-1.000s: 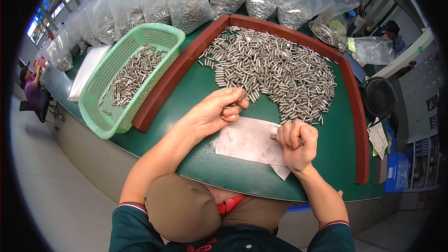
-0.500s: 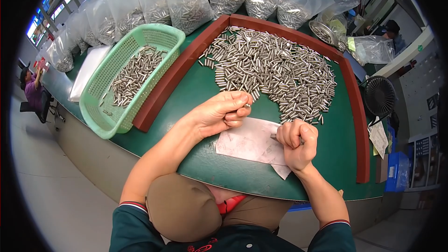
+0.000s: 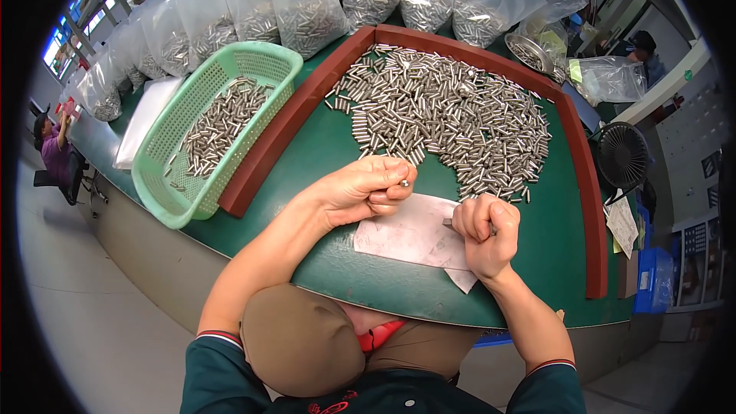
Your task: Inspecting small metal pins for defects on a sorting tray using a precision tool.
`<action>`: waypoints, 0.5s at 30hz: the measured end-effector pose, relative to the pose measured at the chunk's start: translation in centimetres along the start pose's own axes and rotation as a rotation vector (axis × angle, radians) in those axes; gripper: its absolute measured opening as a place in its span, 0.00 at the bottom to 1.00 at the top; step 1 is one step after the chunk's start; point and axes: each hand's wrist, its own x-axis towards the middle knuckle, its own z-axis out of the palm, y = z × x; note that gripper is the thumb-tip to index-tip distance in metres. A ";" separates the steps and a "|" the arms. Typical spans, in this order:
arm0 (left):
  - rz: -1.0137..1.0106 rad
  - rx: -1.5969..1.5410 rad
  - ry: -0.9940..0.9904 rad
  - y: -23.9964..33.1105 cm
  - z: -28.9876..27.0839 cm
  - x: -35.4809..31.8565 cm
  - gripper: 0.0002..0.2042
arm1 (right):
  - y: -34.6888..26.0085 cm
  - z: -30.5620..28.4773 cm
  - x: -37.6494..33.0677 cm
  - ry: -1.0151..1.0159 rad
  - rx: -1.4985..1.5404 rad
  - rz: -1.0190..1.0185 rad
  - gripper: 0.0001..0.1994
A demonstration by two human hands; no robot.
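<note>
My left hand [image 3: 372,188] is closed, with a small metal pin [image 3: 404,182] pinched between thumb and fingers. To its right my right hand [image 3: 486,236] forms a fist around a slim grey tool [image 3: 448,222]; just a short end sticks out, and its kind is hidden. Beneath both hands lies a smudged pale pink sheet [image 3: 406,239] on the green tabletop [image 3: 330,276]. Just beyond them spreads a large heap of short shiny metal pins [image 3: 460,107].
A dark red raised border [image 3: 268,134] surrounds the heap. Left of it stands a green perforated basket [image 3: 218,176] holding more pins. Clear bags of pins [image 3: 307,15] line the back. A black fan [image 3: 622,155] and a metal bowl [image 3: 529,54] are at the right. Other people sit farther off.
My left hand has shifted slightly, and the pin's end shows at a somewhat different angle in its fingers. My right hand has barely moved.
</note>
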 end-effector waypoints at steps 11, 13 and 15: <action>0.067 0.253 0.226 -0.7 1.2 0.0 0.08 | 0.0 0.1 -0.4 0.029 0.067 0.028 0.17; 0.212 0.736 0.376 -1.9 2.1 0.8 0.08 | 0.0 -0.1 -0.1 0.030 0.052 0.010 0.18; 0.378 1.211 0.431 -2.7 2.5 1.0 0.05 | 0.1 0.0 0.0 0.023 -0.002 0.021 0.18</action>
